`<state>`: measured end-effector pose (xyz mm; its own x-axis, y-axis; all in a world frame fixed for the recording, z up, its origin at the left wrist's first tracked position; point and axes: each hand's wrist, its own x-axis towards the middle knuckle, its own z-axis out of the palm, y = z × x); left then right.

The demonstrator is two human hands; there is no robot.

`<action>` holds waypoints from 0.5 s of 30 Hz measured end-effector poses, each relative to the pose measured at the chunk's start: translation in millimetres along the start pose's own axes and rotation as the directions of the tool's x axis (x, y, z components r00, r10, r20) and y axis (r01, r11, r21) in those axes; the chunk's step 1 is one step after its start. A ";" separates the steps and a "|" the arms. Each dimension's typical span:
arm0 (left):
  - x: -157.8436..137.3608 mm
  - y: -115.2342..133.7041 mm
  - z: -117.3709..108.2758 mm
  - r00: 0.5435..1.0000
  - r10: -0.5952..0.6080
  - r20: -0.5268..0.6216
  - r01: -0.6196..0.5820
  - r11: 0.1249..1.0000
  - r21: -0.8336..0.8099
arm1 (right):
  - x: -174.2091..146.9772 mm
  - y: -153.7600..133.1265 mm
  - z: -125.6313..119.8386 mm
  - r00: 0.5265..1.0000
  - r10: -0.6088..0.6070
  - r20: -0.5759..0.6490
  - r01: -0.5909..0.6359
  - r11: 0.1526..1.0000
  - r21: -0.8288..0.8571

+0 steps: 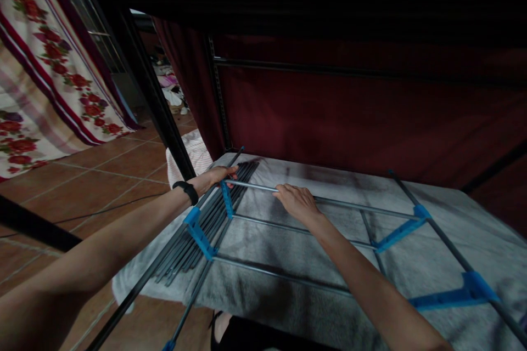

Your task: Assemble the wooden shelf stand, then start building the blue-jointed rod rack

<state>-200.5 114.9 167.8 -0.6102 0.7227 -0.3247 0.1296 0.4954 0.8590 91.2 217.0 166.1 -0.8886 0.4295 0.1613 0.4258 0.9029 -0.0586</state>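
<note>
A frame of grey metal tubes joined by blue plastic connectors (200,235) lies across a bed. My left hand (220,175), with a black band on the wrist, is closed around the far left corner, where a blue connector (227,200) meets the end of a crosswise tube. That same crosswise tube (349,204) is in my right hand (295,201), whose fingers wrap over it from above. At its other end the tube meets a blue connector (420,212) on the right. Below the left side of the frame lies a bundle of several loose metal tubes (181,255).
A grey blanket (263,299) covers the bed. Black metal posts (154,88) and a dark overhead structure enclose it, with a dark red curtain (349,120) behind. To the left are a tiled floor (123,164), a thin cable (107,209) and a hanging floral cloth (53,60).
</note>
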 end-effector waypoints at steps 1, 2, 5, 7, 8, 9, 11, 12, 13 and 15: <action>-0.7 0.2 0.1 1.000 -0.005 0.010 0.005 1.000 -0.011 | 0.8 -0.5 -1.0 1.000 0.002 0.010 -0.002 1.000 -0.007; -1.5 0.4 0.2 1.000 0.002 0.011 -0.002 1.000 -0.022 | 1.5 -0.9 -2.1 1.000 0.004 0.019 -0.004 1.000 -0.011; -3.6 1.1 0.9 1.000 0.002 0.020 -0.002 0.999 -0.044 | 3.2 -0.9 -4.9 0.999 0.004 0.041 -0.003 1.000 -0.018; -4.4 1.4 1.5 1.000 0.000 0.014 0.001 0.999 -0.037 | 3.9 -0.6 -6.4 0.999 0.001 0.050 0.001 1.000 -0.025; -4.5 1.3 1.6 1.000 0.005 0.008 -0.004 1.000 -0.027 | 4.1 -0.5 -7.2 0.998 -0.001 0.056 0.003 1.000 -0.029; -4.3 1.1 1.8 1.000 0.010 0.000 -0.010 1.000 -0.017 | 4.3 -0.5 -8.0 0.998 -0.002 0.061 0.004 1.000 -0.031; -3.2 0.4 1.8 1.000 0.020 -0.011 -0.020 1.000 -0.008 | 4.6 -0.5 -9.6 0.998 -0.003 0.069 0.005 1.000 -0.029; -2.3 -0.1 1.7 1.000 0.020 -0.013 -0.020 1.000 -0.006 | 4.7 -0.5 -10.2 0.998 -0.004 0.068 0.005 1.000 -0.027; -1.4 -0.5 1.6 1.000 0.019 -0.015 -0.019 1.000 -0.004 | 4.9 -0.5 -10.8 0.998 -0.006 0.066 0.007 1.000 -0.024; -0.2 -1.1 1.3 1.000 0.018 -0.016 -0.018 1.000 0.004 | 5.3 -0.4 -11.4 0.998 -0.007 0.063 0.008 1.000 -0.024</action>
<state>-199.5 114.8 166.4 -0.6199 0.7240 -0.3025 0.1440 0.4840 0.8631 88.2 218.8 178.3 -0.9004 0.4237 0.0991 0.4225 0.9057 -0.0336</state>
